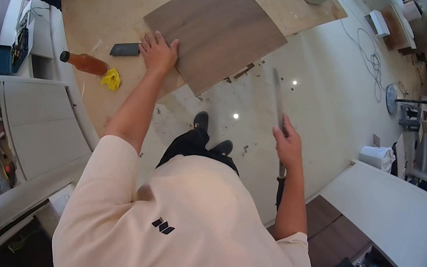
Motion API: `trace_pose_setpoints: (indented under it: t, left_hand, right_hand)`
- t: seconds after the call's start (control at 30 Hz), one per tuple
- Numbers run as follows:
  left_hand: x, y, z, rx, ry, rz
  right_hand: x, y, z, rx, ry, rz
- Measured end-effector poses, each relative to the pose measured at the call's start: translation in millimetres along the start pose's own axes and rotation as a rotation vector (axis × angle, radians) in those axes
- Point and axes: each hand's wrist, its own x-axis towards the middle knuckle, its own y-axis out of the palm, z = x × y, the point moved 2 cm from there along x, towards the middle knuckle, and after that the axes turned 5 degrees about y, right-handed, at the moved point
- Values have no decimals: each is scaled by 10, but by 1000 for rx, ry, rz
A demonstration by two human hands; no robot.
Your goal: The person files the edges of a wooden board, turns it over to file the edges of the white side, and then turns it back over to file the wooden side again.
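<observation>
A brown wood-grain board (216,30) lies on the plywood work table, one corner jutting past the edge nearest me. My left hand (158,53) rests on the board's left side, fingers spread. Just left of those fingers is a dark grey block (125,50). Out to the right, above the floor, my right hand (288,144) is closed round a long flat metal file (277,94). The file's grey end points away from me, and its dark handle end shows below the hand. It is apart from the board.
A bottle of orange-red liquid (85,63) lies by a crumpled yellow wrapper (112,79) on the plywood table (89,19). Dark scraps (242,74) litter the pale floor. White cabinets (41,112) flank me on the left. A fan (392,99) and loose cable (373,61) are to the right.
</observation>
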Motion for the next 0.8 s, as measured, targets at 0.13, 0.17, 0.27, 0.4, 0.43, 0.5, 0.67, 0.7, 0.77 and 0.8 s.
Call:
trace_pose_setpoints:
  t: [0.13, 0.17, 0.27, 0.4, 0.43, 0.5, 0.67, 0.7, 0.77, 0.8]
  left_hand:
    - [48, 30, 44, -85, 442, 8]
    - [115, 28, -22, -103, 518, 94]
    - [278, 192, -95, -40, 428, 154]
    - [277, 26, -219, 16, 298, 184]
    - [272, 55, -205, 14, 304, 168]
    - [260, 104, -185, 6, 324, 159]
    - [265, 100, -127, -26, 353, 169]
    - [275, 124, -92, -28, 354, 161]
    - [293, 184, -78, -37, 378, 144]
    - [320, 177, -84, -44, 385, 140]
  right_hand:
    - [-150, 669, 32, -277, -341, -80]
    - [-203, 854, 51, -315, -382, -101]
    - [-361, 1313, 102, -460, -274, -87]
    - [-421, 1646, 79, -554, -273, -153]
    - [-436, 1698, 37, -570, -277, -163]
    - [-435, 1781, 14, -613, -291, -186]
    - [251, 1999, 338, -629, -383, -281]
    - [313, 1997, 414, -645, -376, -280]
    - [164, 1974, 417, -665, -347, -281]
    - [-86, 1945, 313, -673, -334, -277]
